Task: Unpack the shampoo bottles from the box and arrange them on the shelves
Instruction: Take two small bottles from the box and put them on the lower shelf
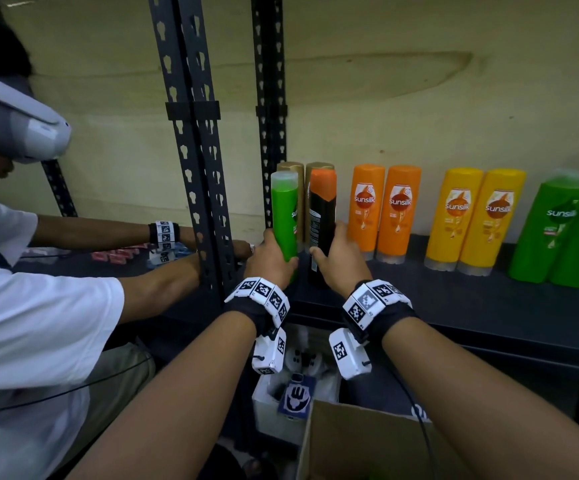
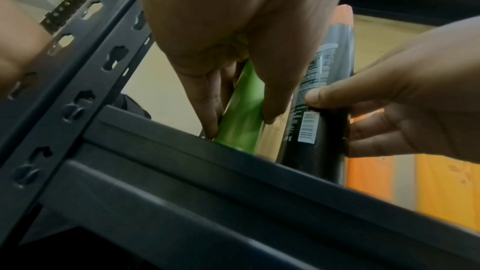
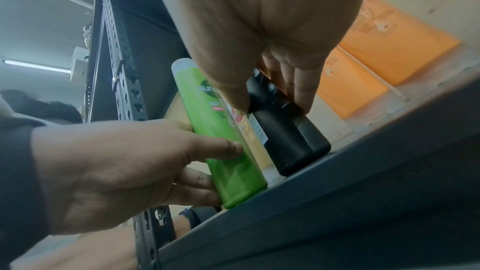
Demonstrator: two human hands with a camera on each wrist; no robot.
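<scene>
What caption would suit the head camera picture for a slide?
Left hand sets a green bottle and right hand a black bottle on the shelf.

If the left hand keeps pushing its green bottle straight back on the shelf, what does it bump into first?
Probably the gold bottle standing right behind the green bottle that the left hand grips. The gap between them is hard to judge.

A shop or stockroom: dark slotted steel racking (image 1: 191,140) carries a shelf (image 1: 454,299) of Sunsilk shampoo bottles (image 1: 366,209) paired by colour, a cardboard box (image 1: 367,445) sits below, and a plywood backing (image 1: 419,81) stands behind.
</scene>
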